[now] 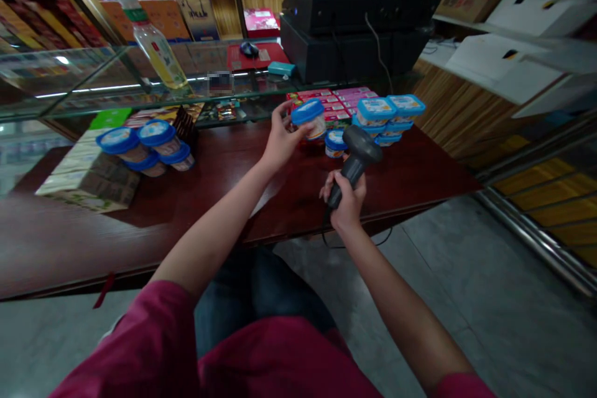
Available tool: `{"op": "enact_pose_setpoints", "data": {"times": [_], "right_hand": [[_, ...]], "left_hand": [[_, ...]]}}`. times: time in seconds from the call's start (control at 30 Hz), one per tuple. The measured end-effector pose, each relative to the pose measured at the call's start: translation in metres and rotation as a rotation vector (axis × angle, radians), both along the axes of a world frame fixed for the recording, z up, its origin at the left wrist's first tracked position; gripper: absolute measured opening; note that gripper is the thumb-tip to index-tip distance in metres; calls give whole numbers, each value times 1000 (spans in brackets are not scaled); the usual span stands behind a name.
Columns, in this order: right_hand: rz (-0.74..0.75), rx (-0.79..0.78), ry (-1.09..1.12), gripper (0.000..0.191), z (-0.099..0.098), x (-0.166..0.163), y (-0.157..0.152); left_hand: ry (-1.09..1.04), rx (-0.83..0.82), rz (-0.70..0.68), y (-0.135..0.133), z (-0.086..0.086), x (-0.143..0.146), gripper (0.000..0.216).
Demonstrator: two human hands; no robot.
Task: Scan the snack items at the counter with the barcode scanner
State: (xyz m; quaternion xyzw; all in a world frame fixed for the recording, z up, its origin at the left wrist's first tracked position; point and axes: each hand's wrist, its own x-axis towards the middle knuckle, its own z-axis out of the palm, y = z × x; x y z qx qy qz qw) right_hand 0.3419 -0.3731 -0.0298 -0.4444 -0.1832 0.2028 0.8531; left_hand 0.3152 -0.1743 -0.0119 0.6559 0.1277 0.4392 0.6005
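Note:
My left hand (282, 138) grips a small tub (313, 119) with a blue lid, tilted above the dark red-brown table (224, 180). In my right hand (349, 199) is a dark grey barcode scanner (357, 155), held by its handle with the head up. A second blue-lidded tub (334, 144) stands on the table just left of the scanner's head. Behind the scanner, light-blue-lidded tubs (375, 111) are stacked at the right. Red and pink packets (336, 102) lie behind the held tub and are partly hidden by it.
At the left, several blue-lidded tubs (158, 134) stand stacked beside a white-and-green pack (88, 174). A bottle (158, 46) is on the glass counter (205, 96), with a mouse (249, 49) farther back. Black equipment (345, 43) stands behind. A cable (333, 246) hangs at the table's front edge.

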Motion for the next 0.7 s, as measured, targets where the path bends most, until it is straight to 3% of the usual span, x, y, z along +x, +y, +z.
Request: {"op": "enact_pose_setpoints", "data": {"times": [0.17,0.33,0.5,0.7], "right_hand": [[423,-33,-82,41,11,-12,33],[784,-92,-98,47,9,-39,81],[878,-140,-85,50,-3,-48,102],[917,-173,-111,50,-1,-45,96]], "left_hand": [[41,-383,105,34,-1,-97,38],[5,-665,113,58,-8,-167,38],[-116,-803,75,62,-16,-188,39],[-90,-746,59,60,-20,-185,31]]}}
